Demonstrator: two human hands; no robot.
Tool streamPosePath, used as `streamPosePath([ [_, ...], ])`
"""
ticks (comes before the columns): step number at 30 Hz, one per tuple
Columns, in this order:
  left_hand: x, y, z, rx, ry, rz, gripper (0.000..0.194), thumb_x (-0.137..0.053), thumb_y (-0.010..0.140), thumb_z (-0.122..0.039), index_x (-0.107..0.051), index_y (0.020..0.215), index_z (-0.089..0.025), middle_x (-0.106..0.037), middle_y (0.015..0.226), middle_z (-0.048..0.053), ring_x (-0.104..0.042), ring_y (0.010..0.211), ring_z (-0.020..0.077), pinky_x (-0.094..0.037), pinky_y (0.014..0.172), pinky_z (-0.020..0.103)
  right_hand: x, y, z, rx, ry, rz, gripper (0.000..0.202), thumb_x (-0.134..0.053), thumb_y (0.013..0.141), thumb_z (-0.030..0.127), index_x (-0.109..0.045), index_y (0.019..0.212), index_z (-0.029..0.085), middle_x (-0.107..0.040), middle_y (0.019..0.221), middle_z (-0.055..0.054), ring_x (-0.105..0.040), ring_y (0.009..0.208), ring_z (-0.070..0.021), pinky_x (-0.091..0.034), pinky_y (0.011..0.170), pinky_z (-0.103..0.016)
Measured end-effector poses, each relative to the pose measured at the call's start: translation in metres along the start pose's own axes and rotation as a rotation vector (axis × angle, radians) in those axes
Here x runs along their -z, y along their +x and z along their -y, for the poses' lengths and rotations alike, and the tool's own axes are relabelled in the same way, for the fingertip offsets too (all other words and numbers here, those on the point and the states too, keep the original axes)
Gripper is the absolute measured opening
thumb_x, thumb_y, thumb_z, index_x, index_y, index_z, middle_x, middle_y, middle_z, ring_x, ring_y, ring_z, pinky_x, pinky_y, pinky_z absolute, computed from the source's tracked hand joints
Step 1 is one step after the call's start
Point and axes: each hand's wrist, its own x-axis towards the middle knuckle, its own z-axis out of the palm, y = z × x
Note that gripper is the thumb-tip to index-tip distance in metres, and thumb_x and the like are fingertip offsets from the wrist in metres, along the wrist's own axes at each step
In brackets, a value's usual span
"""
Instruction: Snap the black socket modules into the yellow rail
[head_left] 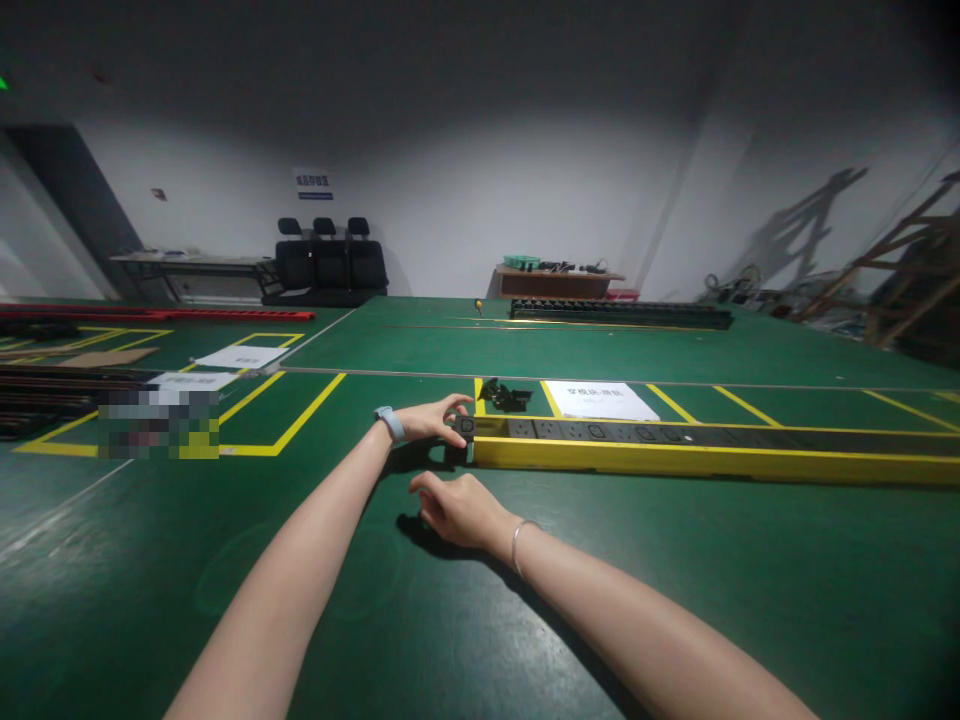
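Observation:
My left hand point(431, 418), with a pale watch on its wrist, pinches a black socket module point(465, 428) between thumb and fingers. The module is at the left end of a long yellow power strip housing point(675, 461); whether it is partly inside the channel I cannot tell. Several black sockets point(576, 431) sit in a row along the housing. My right hand point(459, 508), with a thin bracelet at the wrist, is held low over the green table point(390, 620), nearer to me than the module. Its fingers are curled in, and nothing shows in them.
Behind the housing lie small black parts point(506, 396) and a white printed sheet point(600, 400). Yellow tape lines point(311, 415) mark the table. Dark strips point(45, 400) lie at left, a long black rail assembly point(619, 313) and a yellow-handled tool point(478, 306) farther back.

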Motion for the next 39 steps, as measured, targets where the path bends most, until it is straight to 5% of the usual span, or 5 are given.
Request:
streamPosePath([
  [7,-0.002,0.004,0.002,0.135,0.272,-0.086,0.056,-0.077,0.056,-0.042,-0.046,0.095,-0.016,-0.056,0.081,0.000,-0.055,0.073,0.0140,-0.043,0.066,0.028,-0.002,0.000,0.000,-0.005,-0.005,-0.012,0.028,-0.050,0.081,0.020,-0.050,0.109,0.018,-0.064,0.064,0.002,-0.056,0.051,-0.0131,-0.029,0.047,-0.022],
  [12,-0.004,0.004,-0.008,0.193,0.219,0.108,0.042,-0.071,0.063,-0.048,-0.044,0.072,-0.018,-0.052,0.064,-0.004,-0.054,0.060,0.0118,-0.040,0.055,0.024,-0.003,-0.001,-0.001,-0.012,-0.003,-0.003,0.029,-0.049,0.082,0.020,-0.049,0.110,0.019,-0.064,0.066,0.003,-0.056,0.052,-0.0130,-0.029,0.048,-0.023],
  [22,-0.001,-0.003,-0.028,0.041,0.203,0.246,0.052,-0.068,0.071,-0.043,-0.058,0.116,-0.019,-0.065,0.090,0.004,-0.058,0.075,0.0132,-0.045,0.069,0.026,-0.004,-0.001,-0.001,-0.028,-0.031,0.010,0.028,-0.050,0.082,0.022,-0.048,0.110,0.020,-0.065,0.068,0.002,-0.057,0.052,-0.0125,-0.028,0.050,-0.023],
  [30,0.003,-0.005,-0.031,0.041,0.282,0.235,0.051,-0.063,0.073,-0.049,-0.062,0.115,-0.020,-0.069,0.091,0.004,-0.060,0.078,0.0150,-0.044,0.071,0.025,-0.001,0.000,0.000,-0.014,-0.003,0.009,0.028,-0.053,0.082,0.022,-0.049,0.109,0.019,-0.065,0.068,0.003,-0.058,0.053,-0.0118,-0.029,0.048,-0.022],
  [39,0.009,0.065,0.000,0.101,0.579,-0.511,0.037,-0.057,0.079,-0.030,-0.060,0.112,-0.013,-0.062,0.117,0.012,-0.058,0.103,0.0198,-0.041,0.089,0.028,-0.005,0.001,-0.002,0.129,-0.020,-0.119,0.019,-0.047,0.081,0.019,-0.050,0.100,0.020,-0.061,0.059,0.006,-0.057,0.049,-0.0106,-0.025,0.043,-0.021],
])
